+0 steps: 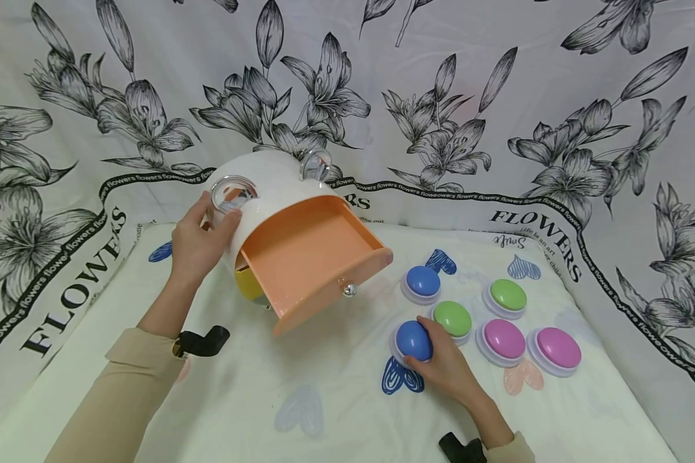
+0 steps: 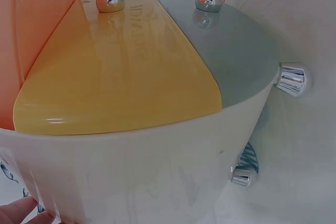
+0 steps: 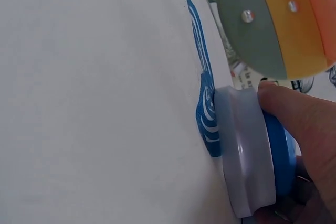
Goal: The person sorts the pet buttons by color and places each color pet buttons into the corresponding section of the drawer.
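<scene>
A white rounded drawer box (image 1: 280,168) has its orange drawer (image 1: 315,244) pulled out, with a silver knob (image 1: 349,289) on the front. My left hand (image 1: 201,241) holds the box at its left side, thumb beside a clear ring-shaped ear (image 1: 233,193). Below the orange drawer, a yellow drawer (image 2: 121,72) and a grey-green drawer (image 2: 226,51) are pushed in, as the left wrist view shows. My right hand (image 1: 448,366) grips a round blue push button (image 1: 414,341) with a whitish base (image 3: 244,150), thumb and fingers at its sides. Part of that hand's fingers is hidden.
Right of the box lie another blue button (image 1: 423,281), two green buttons (image 1: 508,294) and two magenta buttons (image 1: 558,347) on a pale heart-printed cloth (image 1: 237,399). Behind rises a white flower-printed cloth (image 1: 370,161). Short silver feet (image 2: 292,78) stick out from the box.
</scene>
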`<action>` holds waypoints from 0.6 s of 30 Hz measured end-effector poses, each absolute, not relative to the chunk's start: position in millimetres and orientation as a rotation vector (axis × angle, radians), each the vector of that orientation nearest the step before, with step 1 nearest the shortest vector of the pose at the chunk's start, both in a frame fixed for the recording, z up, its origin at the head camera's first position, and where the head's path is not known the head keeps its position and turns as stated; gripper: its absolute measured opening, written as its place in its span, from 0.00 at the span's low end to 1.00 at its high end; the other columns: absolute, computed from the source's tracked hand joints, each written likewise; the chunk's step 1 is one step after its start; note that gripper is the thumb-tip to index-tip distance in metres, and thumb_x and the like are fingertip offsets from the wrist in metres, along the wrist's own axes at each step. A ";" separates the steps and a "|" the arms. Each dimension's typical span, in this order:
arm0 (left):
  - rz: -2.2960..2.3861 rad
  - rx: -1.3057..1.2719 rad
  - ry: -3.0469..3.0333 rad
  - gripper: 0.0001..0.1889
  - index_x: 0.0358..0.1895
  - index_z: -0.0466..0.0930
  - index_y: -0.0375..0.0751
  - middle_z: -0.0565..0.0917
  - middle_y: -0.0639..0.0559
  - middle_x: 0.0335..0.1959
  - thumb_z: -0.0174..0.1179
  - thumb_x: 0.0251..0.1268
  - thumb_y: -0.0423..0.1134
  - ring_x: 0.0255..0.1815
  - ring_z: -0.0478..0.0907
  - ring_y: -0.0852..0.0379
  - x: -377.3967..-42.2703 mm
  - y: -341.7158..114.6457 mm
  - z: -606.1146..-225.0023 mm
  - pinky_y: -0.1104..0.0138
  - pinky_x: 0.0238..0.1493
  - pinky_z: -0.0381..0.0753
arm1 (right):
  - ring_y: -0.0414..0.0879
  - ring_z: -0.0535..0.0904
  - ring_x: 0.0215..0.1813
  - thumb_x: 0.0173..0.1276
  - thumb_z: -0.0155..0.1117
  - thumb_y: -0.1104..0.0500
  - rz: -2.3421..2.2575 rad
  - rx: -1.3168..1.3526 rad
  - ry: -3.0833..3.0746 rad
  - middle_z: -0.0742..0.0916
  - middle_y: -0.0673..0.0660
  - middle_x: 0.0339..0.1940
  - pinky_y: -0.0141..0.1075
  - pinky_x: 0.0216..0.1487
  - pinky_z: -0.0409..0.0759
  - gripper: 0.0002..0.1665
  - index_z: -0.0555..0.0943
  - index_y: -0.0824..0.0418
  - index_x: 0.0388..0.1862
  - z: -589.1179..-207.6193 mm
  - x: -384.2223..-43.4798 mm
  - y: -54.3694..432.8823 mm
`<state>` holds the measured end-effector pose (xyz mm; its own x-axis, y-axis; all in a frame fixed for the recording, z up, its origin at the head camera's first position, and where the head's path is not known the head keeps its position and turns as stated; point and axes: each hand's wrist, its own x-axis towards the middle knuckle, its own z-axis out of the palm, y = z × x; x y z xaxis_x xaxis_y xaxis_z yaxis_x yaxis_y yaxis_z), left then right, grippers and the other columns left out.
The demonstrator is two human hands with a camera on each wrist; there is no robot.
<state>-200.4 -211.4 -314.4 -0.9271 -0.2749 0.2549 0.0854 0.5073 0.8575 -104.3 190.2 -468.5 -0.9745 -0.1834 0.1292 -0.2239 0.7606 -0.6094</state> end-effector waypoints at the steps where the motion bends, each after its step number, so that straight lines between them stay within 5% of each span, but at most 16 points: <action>1: -1.393 0.158 -2.395 0.36 0.69 0.59 0.44 0.56 0.53 0.72 0.54 0.60 0.57 0.72 0.52 0.53 -200.3 -211.4 -314.4 0.53 0.65 0.63 | 0.57 0.71 0.61 0.50 0.74 0.51 1.005 0.325 -2.894 0.74 0.63 0.61 0.51 0.58 0.74 0.47 0.64 0.64 0.65 -468.6 -104.4 189.9; 18: -1.398 0.139 -2.391 0.37 0.70 0.58 0.43 0.56 0.52 0.72 0.55 0.60 0.56 0.72 0.52 0.53 -199.3 -211.9 -313.7 0.53 0.65 0.62 | 0.56 0.73 0.58 0.50 0.73 0.49 1.030 0.284 -2.838 0.75 0.61 0.59 0.51 0.54 0.77 0.45 0.65 0.60 0.65 -455.0 -107.5 190.0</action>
<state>-199.3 -211.9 -313.7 -0.9281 -0.2652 0.2614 0.0977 0.5040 0.8582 -107.5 190.0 -455.0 -0.9766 -0.1380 0.1652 -0.2118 0.7523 -0.6239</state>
